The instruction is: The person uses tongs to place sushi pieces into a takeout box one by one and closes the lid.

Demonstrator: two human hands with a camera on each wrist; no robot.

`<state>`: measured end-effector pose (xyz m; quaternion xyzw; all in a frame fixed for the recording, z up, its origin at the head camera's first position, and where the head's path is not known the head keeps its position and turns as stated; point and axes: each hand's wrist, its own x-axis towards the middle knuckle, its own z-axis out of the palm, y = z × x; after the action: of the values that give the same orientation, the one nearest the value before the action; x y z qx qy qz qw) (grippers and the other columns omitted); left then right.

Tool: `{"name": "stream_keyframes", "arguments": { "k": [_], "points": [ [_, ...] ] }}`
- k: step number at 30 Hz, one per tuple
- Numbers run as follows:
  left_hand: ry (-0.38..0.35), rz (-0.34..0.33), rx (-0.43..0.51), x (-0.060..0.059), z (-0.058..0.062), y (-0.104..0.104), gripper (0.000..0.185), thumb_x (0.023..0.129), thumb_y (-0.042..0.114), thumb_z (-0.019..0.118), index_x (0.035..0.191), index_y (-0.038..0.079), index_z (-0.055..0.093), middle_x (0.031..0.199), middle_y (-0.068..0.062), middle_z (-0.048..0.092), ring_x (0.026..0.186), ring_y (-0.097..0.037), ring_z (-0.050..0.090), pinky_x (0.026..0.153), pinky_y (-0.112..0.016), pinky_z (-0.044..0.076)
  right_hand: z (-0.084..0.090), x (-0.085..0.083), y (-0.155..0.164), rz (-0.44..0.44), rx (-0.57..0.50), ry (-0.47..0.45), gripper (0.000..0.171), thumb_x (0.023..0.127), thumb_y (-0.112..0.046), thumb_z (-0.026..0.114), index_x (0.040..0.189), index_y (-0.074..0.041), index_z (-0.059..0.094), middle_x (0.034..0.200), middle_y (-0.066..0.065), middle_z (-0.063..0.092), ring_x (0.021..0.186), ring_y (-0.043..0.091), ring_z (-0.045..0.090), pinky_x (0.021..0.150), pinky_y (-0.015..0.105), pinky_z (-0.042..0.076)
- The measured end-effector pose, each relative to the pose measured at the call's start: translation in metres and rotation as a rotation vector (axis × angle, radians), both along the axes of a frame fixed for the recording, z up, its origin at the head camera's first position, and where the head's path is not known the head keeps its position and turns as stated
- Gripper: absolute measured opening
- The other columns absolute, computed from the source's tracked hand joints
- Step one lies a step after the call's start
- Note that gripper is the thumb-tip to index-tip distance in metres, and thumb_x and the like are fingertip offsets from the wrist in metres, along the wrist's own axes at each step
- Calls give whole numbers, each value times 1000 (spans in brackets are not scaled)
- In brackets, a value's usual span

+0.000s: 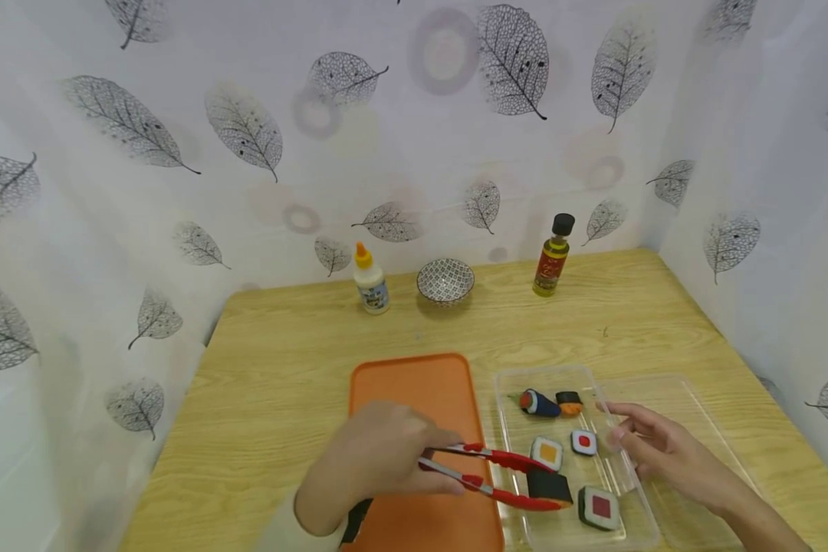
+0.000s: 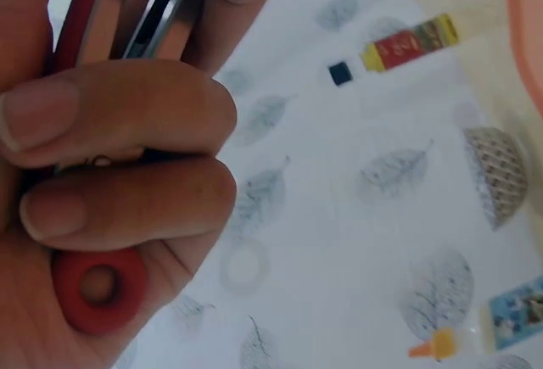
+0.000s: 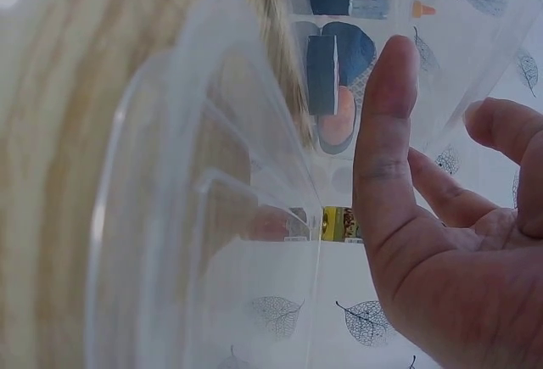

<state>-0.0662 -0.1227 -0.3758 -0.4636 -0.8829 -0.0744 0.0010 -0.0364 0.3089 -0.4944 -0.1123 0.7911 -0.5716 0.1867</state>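
Left hand (image 1: 379, 454) grips red tongs (image 1: 497, 477) whose tips pinch a dark sushi piece (image 1: 549, 486) inside the clear tray (image 1: 635, 529).

Its fingers curl round the tong handles over the orange board (image 1: 421, 391); the right hand (image 1: 652, 445) rests at the tray's right side, fingers loosely spread, holding nothing; other sushi pieces (image 1: 547, 452) lie in the tray around the held one; behind stand a glue bottle (image 1: 371, 280), a patterned bowl (image 1: 445, 280) and a yellow-labelled bottle (image 1: 553, 257), well apart from the hands; their label writing is too small to read.
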Motion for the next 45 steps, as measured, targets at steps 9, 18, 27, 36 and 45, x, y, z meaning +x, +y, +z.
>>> {"name": "stream_keyframes", "arguments": {
  "k": [9,18,27,36,45],
  "points": [
    [-27,25,-139,1,15,28,42,87,75,68,112,44,79,81,26,73,59,8,55,47,-13,30,0,-1,1,-15,20,-44,45,115,-16,39,159,-24,43,120,-9,68,106,-1,65,72,34,60],
    [-14,31,-243,-1,17,51,42,88,74,69,116,45,78,74,24,69,54,2,50,45,-18,32,-2,-1,2,0,-14,0,46,114,-11,41,159,-23,44,117,-8,67,103,1,65,70,33,60],
    [31,30,-279,-4,19,63,39,87,76,69,82,37,74,52,17,32,47,-1,27,45,-20,20,-2,-3,3,9,-18,-58,47,115,-14,39,162,-13,38,124,-8,67,110,-1,66,76,37,62],
    [-50,36,-132,-6,20,39,44,86,72,73,116,40,79,73,24,65,60,7,50,49,-15,32,-3,-3,3,25,-54,-23,49,115,-10,39,159,-29,43,122,-12,68,106,4,68,72,36,62],
    [77,132,129,1,10,-5,65,82,71,76,126,23,75,73,16,61,58,5,40,53,-11,28,2,-4,1,-3,1,-95,48,116,-18,38,163,-10,35,134,12,65,113,-3,66,79,38,62]
  ]
}}
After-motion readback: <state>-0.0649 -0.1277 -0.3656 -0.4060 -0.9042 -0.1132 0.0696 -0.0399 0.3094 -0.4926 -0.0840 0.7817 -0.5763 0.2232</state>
